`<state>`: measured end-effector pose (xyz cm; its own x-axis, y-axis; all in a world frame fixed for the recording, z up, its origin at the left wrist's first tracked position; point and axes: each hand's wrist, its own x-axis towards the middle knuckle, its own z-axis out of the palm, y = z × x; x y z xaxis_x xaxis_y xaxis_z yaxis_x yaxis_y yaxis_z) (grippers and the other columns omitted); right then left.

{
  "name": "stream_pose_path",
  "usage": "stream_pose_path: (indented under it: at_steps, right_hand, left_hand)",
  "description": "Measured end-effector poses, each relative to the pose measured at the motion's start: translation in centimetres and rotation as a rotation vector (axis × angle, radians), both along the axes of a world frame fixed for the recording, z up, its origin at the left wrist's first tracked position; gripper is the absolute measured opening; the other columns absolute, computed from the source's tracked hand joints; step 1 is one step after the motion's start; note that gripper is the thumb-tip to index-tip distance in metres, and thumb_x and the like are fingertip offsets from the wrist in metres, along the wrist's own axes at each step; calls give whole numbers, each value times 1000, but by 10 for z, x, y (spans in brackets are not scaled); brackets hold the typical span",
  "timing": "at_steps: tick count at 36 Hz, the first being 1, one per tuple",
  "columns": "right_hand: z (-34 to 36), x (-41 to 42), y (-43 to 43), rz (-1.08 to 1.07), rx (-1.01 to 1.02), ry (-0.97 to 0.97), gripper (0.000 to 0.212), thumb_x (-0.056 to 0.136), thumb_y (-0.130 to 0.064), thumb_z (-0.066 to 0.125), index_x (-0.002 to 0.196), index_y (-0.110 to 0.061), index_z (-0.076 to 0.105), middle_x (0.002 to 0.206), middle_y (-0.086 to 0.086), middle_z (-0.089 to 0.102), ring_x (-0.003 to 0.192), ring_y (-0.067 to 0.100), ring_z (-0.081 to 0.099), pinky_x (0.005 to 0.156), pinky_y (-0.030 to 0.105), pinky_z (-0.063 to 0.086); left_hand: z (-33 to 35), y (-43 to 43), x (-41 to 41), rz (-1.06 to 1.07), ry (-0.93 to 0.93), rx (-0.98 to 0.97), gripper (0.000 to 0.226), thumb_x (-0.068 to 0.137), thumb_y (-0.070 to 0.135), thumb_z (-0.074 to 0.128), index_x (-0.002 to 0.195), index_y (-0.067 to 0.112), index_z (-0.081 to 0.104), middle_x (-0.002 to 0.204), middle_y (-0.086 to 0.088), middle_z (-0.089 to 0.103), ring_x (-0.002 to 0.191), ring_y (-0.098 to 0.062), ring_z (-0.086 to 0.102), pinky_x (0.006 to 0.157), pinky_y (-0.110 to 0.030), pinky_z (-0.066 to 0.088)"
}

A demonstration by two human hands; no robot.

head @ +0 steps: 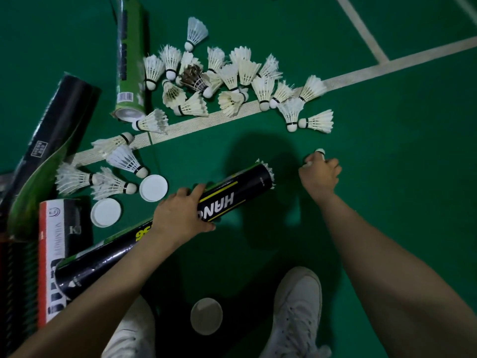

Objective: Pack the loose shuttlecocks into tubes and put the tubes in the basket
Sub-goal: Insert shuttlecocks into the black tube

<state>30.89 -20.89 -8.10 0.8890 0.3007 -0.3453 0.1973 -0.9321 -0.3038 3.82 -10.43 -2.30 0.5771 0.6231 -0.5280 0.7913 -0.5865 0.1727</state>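
My left hand [180, 213] grips a black tube with yellow lettering [240, 192], held tilted above the green floor. White feather tips stick out of its open far end [268, 173]. My right hand [320, 174], to the right of that end, is closed around a shuttlecock whose white cork [320, 151] pokes out past the fingers. A heap of loose white shuttlecocks [232, 81] lies beyond on the court line, and a smaller group [113, 171] lies at the left.
A green tube [129, 60] lies open-ended behind the heap. Other tubes [51, 140] and a red-and-white box [55, 244] crowd the left edge. Two white lids [153, 188] [106, 212] lie nearby; a third lid [206, 316] sits between my white shoes [296, 313].
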Motion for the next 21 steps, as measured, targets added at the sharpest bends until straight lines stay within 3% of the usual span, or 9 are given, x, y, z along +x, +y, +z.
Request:
stream_pose_path:
  at_steps: [6, 10, 13, 16, 18, 21]
  right_hand:
    - [-9, -25, 2, 176, 32, -30, 35, 80, -26, 71, 104, -10, 51, 123, 17, 37, 113, 37, 37, 92, 44, 37]
    - [6, -39, 19, 161, 410, -15, 17, 76, -4, 60, 93, -6, 56, 96, 12, 46, 93, 32, 51, 81, 41, 46]
    - [27, -58, 44, 374, 636, 123, 26, 76, -5, 62, 102, -10, 58, 95, 6, 54, 82, 23, 54, 70, 34, 49]
    - [43, -77, 69, 421, 696, 261, 29, 82, -9, 61, 110, -17, 56, 112, 6, 48, 89, 11, 52, 69, 12, 44]
    - [50, -88, 83, 364, 741, 410, 21, 85, -12, 59, 103, -22, 55, 113, 6, 50, 89, 10, 54, 66, 14, 44]
    - [57, -98, 101, 316, 722, 620, 17, 81, -19, 58, 95, -18, 49, 94, 0, 52, 81, 15, 50, 62, 25, 39]
  left_hand:
    - [8, 4, -20, 96, -6, 6, 94, 67, 59, 73, 143, 30, 26, 117, -8, 51, 110, -31, 54, 84, -37, 45]
    - [12, 10, -40, 168, -23, -11, 95, 65, 58, 74, 142, 30, 27, 117, -8, 51, 109, -32, 54, 83, -37, 47]
    - [16, 16, -57, 223, -55, -16, 96, 64, 55, 76, 143, 28, 29, 121, -10, 50, 108, -33, 54, 82, -38, 47]
    - [21, 23, -72, 295, -106, -13, 95, 64, 52, 79, 142, 26, 32, 126, -10, 50, 111, -33, 53, 85, -40, 48]
    - [24, 27, -82, 331, -124, -4, 95, 64, 51, 80, 142, 26, 33, 126, -10, 50, 113, -32, 53, 87, -40, 47]
    - [27, 34, -98, 354, -144, 6, 98, 63, 51, 80, 144, 28, 31, 125, -11, 51, 113, -33, 53, 88, -40, 47]
